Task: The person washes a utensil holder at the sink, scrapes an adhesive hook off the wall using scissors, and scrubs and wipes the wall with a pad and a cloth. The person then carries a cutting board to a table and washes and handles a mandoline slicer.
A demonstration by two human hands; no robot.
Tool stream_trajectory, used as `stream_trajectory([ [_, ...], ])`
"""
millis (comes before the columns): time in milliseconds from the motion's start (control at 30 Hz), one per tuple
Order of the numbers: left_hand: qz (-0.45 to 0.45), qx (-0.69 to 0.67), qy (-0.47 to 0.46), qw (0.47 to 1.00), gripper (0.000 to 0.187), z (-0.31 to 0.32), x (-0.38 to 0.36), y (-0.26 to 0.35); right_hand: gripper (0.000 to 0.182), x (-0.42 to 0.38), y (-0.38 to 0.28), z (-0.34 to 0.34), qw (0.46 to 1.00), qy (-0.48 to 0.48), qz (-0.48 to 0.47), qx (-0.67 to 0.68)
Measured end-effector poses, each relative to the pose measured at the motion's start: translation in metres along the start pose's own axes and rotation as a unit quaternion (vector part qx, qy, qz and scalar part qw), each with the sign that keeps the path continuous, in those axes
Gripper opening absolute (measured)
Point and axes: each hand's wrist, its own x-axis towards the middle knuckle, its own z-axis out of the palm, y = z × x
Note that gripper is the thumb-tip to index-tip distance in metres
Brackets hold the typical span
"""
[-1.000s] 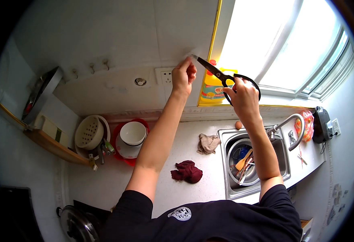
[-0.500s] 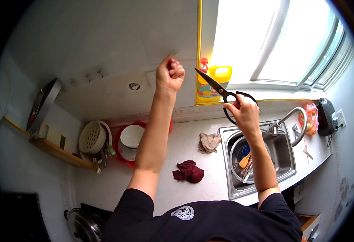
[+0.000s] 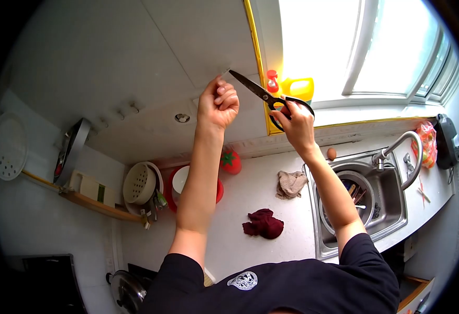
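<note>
Raised before the pale wall, my left hand (image 3: 219,104) is closed in a pinch. A small translucent strip (image 3: 226,73) pokes out above its thumb and finger; its kind is too small to make out. My right hand (image 3: 299,124) grips a pair of black-handled scissors (image 3: 254,88) by the loops, blades pointing up and left. The blade tips are right at the strip, and the blades look closed or nearly so. Behind the scissors, a yellow jug (image 3: 298,88) and a red-topped spray bottle (image 3: 272,82) stand by the window.
Below my arms, a dark red cloth (image 3: 263,224) and a beige cloth (image 3: 291,184) lie on the white counter (image 3: 229,220). To the right is a steel sink (image 3: 394,220) with a basin of utensils and a curved faucet (image 3: 418,157). An egg (image 3: 331,153) sits behind it.
My right hand has brought the scissors left and up, so the tips now meet the strip at my left hand. The blades have come closer together. The view has shifted slightly.
</note>
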Motion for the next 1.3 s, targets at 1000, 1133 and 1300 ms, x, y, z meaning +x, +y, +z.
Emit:
stream_trajectory([
  [1000,0.039,0.027,-0.124,0.991,0.03,-0.033,0.004,-0.012,0.041,0.028,0.015,-0.002,0.986,0.037,-0.125,-0.108],
  [1133,0.023,-0.013,-0.157,0.987,0.032,-0.034,0.004,-0.012,0.041,0.027,0.014,-0.003,0.986,0.038,-0.125,-0.104],
  [1300,0.047,-0.037,-0.224,0.973,0.034,-0.031,-0.003,-0.016,0.038,0.028,0.004,-0.006,0.984,0.04,-0.13,-0.112],
])
